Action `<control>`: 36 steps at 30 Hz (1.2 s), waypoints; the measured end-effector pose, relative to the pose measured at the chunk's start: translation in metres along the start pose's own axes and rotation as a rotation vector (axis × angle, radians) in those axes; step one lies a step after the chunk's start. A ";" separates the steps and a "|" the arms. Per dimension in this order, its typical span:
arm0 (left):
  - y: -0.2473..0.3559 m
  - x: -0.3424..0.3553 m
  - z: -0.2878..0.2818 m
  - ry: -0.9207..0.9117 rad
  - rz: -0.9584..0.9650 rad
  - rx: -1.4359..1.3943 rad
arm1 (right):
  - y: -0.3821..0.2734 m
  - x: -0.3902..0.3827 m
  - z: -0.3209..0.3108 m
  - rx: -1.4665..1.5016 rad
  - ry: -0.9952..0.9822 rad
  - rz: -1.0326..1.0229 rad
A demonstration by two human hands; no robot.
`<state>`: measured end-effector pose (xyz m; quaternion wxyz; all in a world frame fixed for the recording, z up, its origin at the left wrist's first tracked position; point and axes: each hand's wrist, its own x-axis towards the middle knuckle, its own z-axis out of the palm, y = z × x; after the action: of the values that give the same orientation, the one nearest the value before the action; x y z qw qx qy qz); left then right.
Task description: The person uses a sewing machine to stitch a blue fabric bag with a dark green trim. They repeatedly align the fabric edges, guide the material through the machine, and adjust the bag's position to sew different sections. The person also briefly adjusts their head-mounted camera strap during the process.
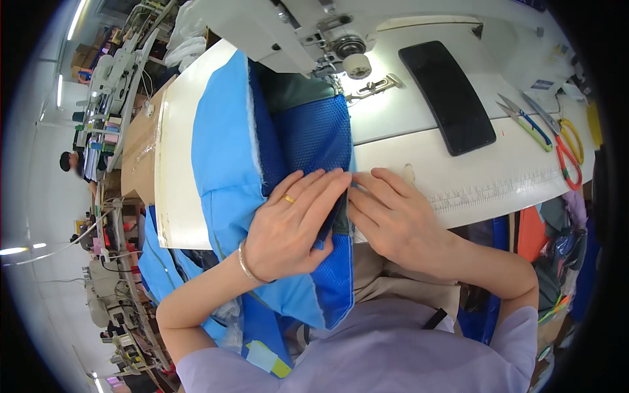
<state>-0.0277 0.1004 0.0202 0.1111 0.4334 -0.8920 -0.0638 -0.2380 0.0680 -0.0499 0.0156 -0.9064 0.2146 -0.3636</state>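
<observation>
A blue fabric piece point(226, 147) with a darker blue mesh panel point(321, 134) lies folded on the sewing table, running under the head of a sewing machine point(275, 33). My left hand point(291, 226), wearing a ring and a bangle, rests over the piece, fingers together and thumb tucked below against the mesh. At the panel's right edge, my right hand point(396, 216) closes bent fingers on the border; its thumb is mostly hidden. Both hands' fingertips nearly meet there. The far end of the fabric reaches the presser foot point(339, 85), while its near end hangs toward my lap.
Right of the needle area lie a black phone point(449, 98), thread snips point(527, 124) and scissors with red and yellow handles point(563, 147). A printed ruler strip point(498, 190) follows the front table edge point(472, 219). Other machines point(101, 295) and a person point(73, 162) are at the left.
</observation>
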 end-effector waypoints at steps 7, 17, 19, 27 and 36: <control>-0.007 -0.003 0.002 -0.047 0.011 -0.026 | 0.011 0.002 -0.012 -0.057 -0.139 -0.168; 0.001 0.001 0.008 -0.042 -0.020 -0.097 | 0.022 0.004 -0.022 0.003 -0.250 -0.249; 0.002 -0.001 0.009 -0.053 -0.024 -0.087 | 0.023 0.007 -0.026 -0.002 -0.291 -0.286; -0.011 0.009 0.008 -0.109 -0.004 -0.094 | 0.042 0.020 -0.028 -0.002 -0.338 -0.326; -0.047 0.041 0.008 -0.123 0.101 -0.021 | 0.077 0.031 -0.012 -0.024 -0.265 -0.319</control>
<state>-0.0189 0.0396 0.0088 0.0637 0.3821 -0.9171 -0.0940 -0.2551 -0.0127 -0.0352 -0.0248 -0.9688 0.0688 -0.2368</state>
